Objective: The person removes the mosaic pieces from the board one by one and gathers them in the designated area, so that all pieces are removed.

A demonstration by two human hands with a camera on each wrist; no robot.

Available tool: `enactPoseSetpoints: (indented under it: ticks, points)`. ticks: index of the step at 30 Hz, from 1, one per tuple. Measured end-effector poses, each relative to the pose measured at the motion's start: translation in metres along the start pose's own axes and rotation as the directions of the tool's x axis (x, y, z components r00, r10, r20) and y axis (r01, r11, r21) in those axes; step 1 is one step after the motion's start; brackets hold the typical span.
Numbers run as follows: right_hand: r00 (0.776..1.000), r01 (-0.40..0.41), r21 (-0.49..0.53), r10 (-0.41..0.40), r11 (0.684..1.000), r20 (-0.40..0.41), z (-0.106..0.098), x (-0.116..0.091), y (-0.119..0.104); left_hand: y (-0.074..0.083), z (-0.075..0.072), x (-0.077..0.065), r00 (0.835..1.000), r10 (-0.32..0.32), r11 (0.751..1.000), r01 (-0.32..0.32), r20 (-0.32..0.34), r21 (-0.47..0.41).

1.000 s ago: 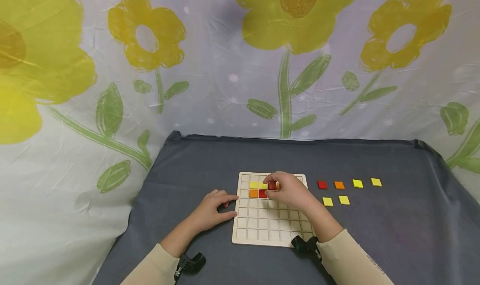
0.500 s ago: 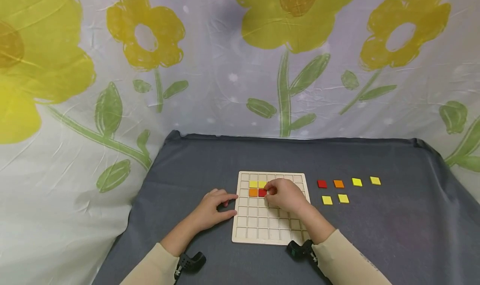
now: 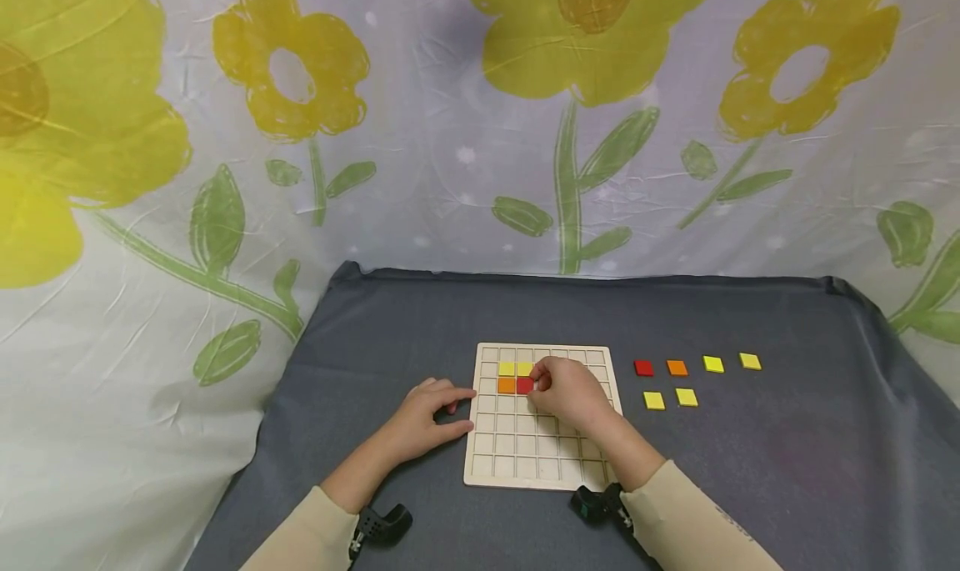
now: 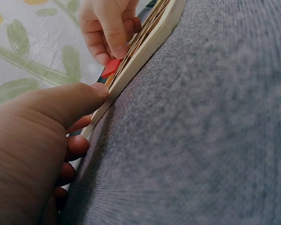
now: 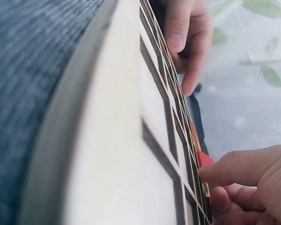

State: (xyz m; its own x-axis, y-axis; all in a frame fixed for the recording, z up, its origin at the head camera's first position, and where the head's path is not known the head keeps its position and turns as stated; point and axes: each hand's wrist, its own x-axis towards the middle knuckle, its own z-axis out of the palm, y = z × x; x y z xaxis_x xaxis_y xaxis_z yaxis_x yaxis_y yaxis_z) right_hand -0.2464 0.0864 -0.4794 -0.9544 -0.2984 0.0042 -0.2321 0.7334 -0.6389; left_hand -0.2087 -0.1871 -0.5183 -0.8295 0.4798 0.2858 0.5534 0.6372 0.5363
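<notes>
A pale wooden grid board (image 3: pixel 517 446) lies on the dark cloth. My right hand (image 3: pixel 572 392) is over its upper middle, with thumb and fingertips pinching the edge of a red square tile (image 3: pixel 524 385). In the right wrist view this red tile (image 5: pixel 204 158) stands tilted up from the grid at my thumb. An orange tile (image 3: pixel 507 385) lies left of it, and yellow tiles (image 3: pixel 507 369) fill cells in the row above. My right hand hides the cells to the right. My left hand (image 3: pixel 426 419) touches the board's left edge with spread forefinger and thumb.
Right of the board, loose tiles lie on the dark cloth (image 3: pixel 787 438): a red tile (image 3: pixel 643 368), an orange tile (image 3: pixel 677 368) and several yellow tiles (image 3: pixel 713 364). A flower-printed curtain (image 3: pixel 427 187) hangs behind the table.
My right hand has moved slightly down and left, from a dark red tile in the upper row to the red tile below. My left hand has stayed at the board's edge.
</notes>
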Motion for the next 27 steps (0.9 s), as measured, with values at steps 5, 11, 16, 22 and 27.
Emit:
enactPoseSetpoints:
  ticks: [5,11,16,22,27]
  points:
    - [1.0,0.023,0.009,-0.023,1.0,-0.014,0.0012,0.0016,-0.0011,-0.0014,0.0002,0.0,1.0,-0.003,1.0,0.003,0.003,0.003]
    - [0.998,0.05,-0.001,-0.05,0.999,-0.027,0.0009,0.0025,-0.0034,-0.0026,0.0007,-0.0002,1.0,-0.008,1.0,0.008,0.006,0.001]
    - [0.998,0.052,-0.008,-0.053,0.999,-0.019,0.001,0.0015,-0.0036,-0.0011,-0.0002,-0.0007,1.0,-0.005,1.0,0.005,0.007,0.0]
    - [0.998,0.068,-0.04,-0.068,0.997,-0.008,0.0004,0.0014,-0.0026,0.0004,-0.0005,-0.0008,1.0,-0.003,1.0,0.003,0.003,-0.001]
    - [0.996,0.086,-0.062,-0.086,0.994,0.003,-0.0029,0.0016,-0.0018,0.0006,0.0,0.0,1.0,-0.002,1.0,0.002,0.002,0.001]
